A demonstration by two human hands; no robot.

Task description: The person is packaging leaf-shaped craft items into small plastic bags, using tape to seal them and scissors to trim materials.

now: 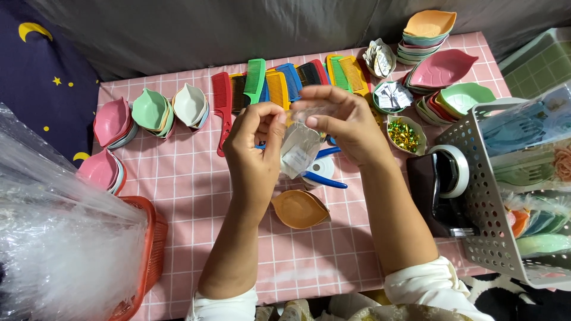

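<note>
Left hand [254, 139] and right hand [345, 122] raised above the pink checked tablecloth [196, 196], fingers of both pinched together on a small clear plastic bag [299, 148] (contents not discernible). Below it, an orange leaf-shaped dish [299, 208] and blue-handled pliers [324, 177]; behind, a row of coloured combs [285, 83]; at right, a tape dispenser [443, 184] beside a grey basket [488, 208].

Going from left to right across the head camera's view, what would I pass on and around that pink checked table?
Clear plastic bags → orange basket → pink dishes → green dish → white dish → red comb → left hand → small clear bag → right hand → tape dispenser → grey basket.
</note>
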